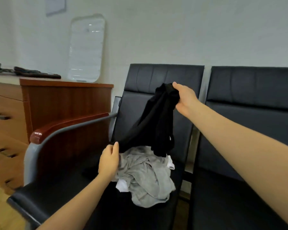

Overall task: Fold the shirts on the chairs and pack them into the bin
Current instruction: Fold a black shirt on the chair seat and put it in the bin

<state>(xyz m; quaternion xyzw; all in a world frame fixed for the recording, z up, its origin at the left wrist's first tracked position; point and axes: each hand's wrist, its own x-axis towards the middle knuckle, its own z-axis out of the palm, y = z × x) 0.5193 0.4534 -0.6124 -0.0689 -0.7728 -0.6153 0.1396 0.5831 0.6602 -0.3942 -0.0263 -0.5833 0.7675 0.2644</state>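
A black shirt hangs bunched in the air over the seat of a black chair. My right hand grips its upper end in front of the chair's backrest. Lower down, my left hand pinches the shirt's bottom edge near the seat. Under it, a crumpled grey shirt lies on the seat, and bits of a white garment poke out from beneath it. No bin shows in view.
A second black chair stands right beside the first. The left chair has a red-brown wooden armrest. A wooden cabinet with drawers stands at left, with a clear plastic lid leaning against the wall on top.
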